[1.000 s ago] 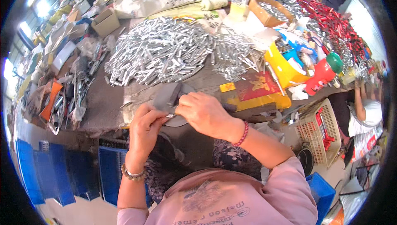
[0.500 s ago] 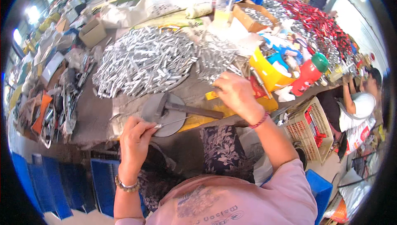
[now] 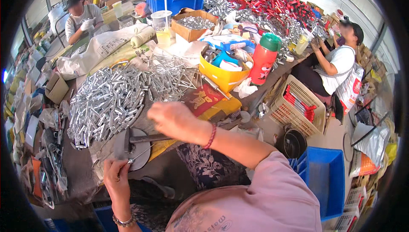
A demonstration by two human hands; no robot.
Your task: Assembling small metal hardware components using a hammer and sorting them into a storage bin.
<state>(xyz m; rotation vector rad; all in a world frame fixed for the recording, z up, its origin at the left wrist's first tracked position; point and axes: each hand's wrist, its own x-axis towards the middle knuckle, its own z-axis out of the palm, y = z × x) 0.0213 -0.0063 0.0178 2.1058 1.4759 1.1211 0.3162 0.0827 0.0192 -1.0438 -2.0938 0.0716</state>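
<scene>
Since half a second ago the right hand [image 3: 177,119] has swung away from the hammer's handle and out over the bench [image 3: 81,168], toward the big heap of short silver tubes [image 3: 106,100]; the head has also tipped, so more of the room shows. That hand now hovers above the near edge of the heap, seen from the back with its fingers curled downward; whether it already grips a tube cannot be told, since the palm side is hidden. The left hand [image 3: 116,176] has stayed low at the bench's near edge, its fingertips pinched on a thin metal pin [image 3: 138,156] that slants up and to the right onto a round grey metal block [image 3: 136,153]. Across that block lies a hammer [image 3: 145,138], its head to the left and its dark handle running to the right, roughly level and pointing under the right wrist. So the heap lies up and to the left of the right hand, just beside it, while the hammer's handle sits just below and slightly nearer the body, within that same hand's easy reach; the left hand is nearer the block and pin. Farther right on the bench stand a yellow tub [image 3: 221,76] and a red flask with a green cap [image 3: 264,61], well apart from both hands.
</scene>
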